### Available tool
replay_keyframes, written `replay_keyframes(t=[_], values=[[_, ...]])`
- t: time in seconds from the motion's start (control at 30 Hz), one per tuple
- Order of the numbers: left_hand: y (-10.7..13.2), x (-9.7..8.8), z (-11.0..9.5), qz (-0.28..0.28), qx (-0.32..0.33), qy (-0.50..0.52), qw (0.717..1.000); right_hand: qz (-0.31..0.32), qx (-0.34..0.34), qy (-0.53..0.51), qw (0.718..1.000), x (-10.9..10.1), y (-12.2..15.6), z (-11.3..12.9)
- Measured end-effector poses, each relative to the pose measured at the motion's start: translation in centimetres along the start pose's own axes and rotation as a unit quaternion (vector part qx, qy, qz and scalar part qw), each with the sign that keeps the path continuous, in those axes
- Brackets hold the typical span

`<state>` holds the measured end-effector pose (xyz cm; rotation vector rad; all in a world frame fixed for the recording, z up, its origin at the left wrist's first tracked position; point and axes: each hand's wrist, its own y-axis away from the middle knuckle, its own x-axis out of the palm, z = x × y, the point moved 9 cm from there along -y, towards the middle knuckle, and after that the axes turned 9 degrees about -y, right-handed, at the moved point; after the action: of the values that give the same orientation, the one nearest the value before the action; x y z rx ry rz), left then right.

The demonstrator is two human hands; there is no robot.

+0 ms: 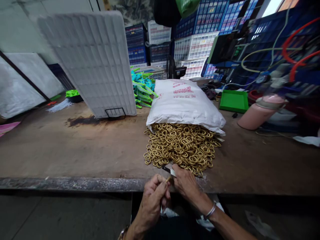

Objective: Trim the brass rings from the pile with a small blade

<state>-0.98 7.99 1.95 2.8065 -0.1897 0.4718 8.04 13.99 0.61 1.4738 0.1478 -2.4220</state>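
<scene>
Just off the front edge of the table, my left hand (155, 195) pinches a gold ring (169, 179) between thumb and fingertips. Close beside it, my right hand (186, 182) is closed around a slim tool (166, 169) with a dark, blade-like end and a white part near the fingers. Its full shape is hidden by the hand. Beyond both hands lies a heap of gold rings (181, 143), spilling from the mouth of a white woven sack (185, 103) with red print.
A tall pale ribbed panel (92, 63) leans in a black wire stand (115, 113) at left. Green and turquoise plastic pieces (143, 85) lie behind. To the right are a green tray (234, 101) and a pink bottle (261, 111). Stacked crates (196, 46) fill the back.
</scene>
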Motion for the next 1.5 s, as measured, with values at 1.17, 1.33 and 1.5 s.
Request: replay_keyframes(t=[1.17, 1.33, 1.5], values=[[-2.7, -2.5, 1.3, -0.125, -0.019, 0.024, 0.992, -0.038, 0.023, -0.442, 0.896, -1.8, -0.7, 0.4], [-2.7, -2.3, 1.2, -0.123, -0.026, -0.045, 0.991, 0.016, 0.042, -0.538, 0.842, -0.8, 0.0, 1.1], [-2.6, -2.8, 1.0, -0.121, -0.007, -0.069, 0.990, 0.023, 0.026, -0.530, 0.847, -0.2, 0.0, 1.4]])
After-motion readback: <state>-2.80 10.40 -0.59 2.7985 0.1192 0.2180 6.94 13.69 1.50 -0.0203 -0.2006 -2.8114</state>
